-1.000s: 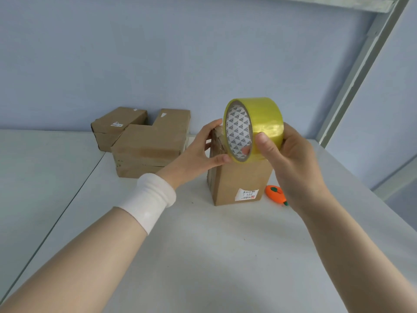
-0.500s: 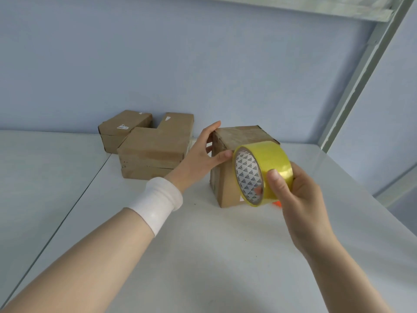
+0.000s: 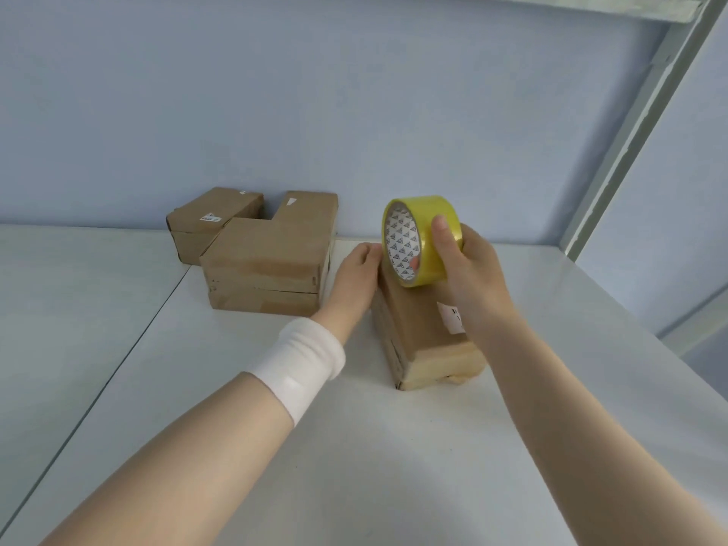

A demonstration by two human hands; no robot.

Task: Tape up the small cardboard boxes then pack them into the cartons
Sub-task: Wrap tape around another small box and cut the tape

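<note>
Head view: right hand [image 3: 468, 269] wraps the yellow tape roll [image 3: 419, 240], thumb over the outer band and fingers round the back. It holds the roll on edge at the far end of the small box [image 3: 423, 333], likely to start a strip there. Box lies flat on the white table [image 3: 394, 447], label up. Left hand [image 3: 356, 277] rests against its far left edge, probably steadying it. Fingers are hidden behind the roll, so I can't tell its grip. More boxes [image 3: 268, 266] sit left, by the wall.

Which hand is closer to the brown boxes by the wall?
Left. The left hand holds the far end of the small box, just right of the boxes by the wall. The right hand is farther right, gripping the yellow tape roll above that small box.
</note>
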